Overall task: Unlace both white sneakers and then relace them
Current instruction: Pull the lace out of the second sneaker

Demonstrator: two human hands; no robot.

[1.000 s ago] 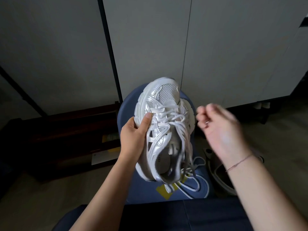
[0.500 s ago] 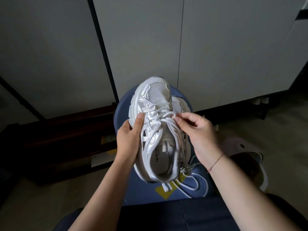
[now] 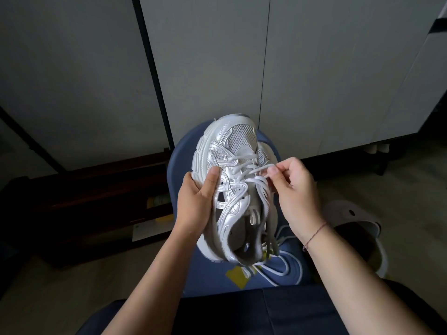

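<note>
A person's left hand (image 3: 196, 201) grips the side of a white sneaker (image 3: 232, 146), thumb pressed on the upper, steadying it toe-away over a blue stool (image 3: 180, 160) so the eyelets face up. Just beside it, the right hand (image 3: 296, 189) pinches a lace (image 3: 256, 169) near the toe, apparently working it through an eyelet; the second sneaker (image 3: 267, 151) sits just beyond those fingers

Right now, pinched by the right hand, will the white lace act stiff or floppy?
Probably floppy: the lace sags in loose loops and its ends dangle below the sneaker. Likely light, since the right hand lifts it with only a fingertip pinch.
</note>
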